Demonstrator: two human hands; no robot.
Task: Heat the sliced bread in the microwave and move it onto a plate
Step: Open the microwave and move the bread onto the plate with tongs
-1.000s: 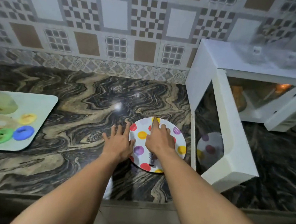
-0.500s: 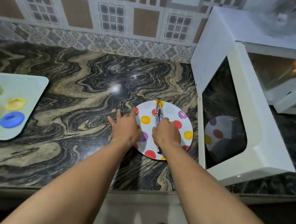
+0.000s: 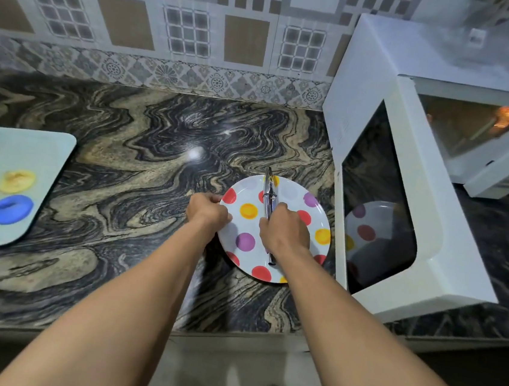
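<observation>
A white plate with coloured dots (image 3: 297, 194) lies on the marbled counter, just left of the open microwave door (image 3: 417, 216). My left hand (image 3: 207, 213) grips the plate's left rim. My right hand (image 3: 285, 230) is closed over metal tongs (image 3: 268, 191) that lie across the plate, their tips pointing away from me. The white microwave (image 3: 384, 55) stands at the right with its lit cavity (image 3: 464, 127) open. I see no bread in its visible part.
A pale tray (image 3: 44, 152) with coloured rings and cups sits at the counter's left end. The open door juts out past the counter's front edge. A tiled wall runs behind. Floor tiles and a dark shoe show below.
My left hand has gone from lying flat beside the plate to gripping its left rim. My right hand has closed around the tongs. The camera has tilted down and moved closer.
</observation>
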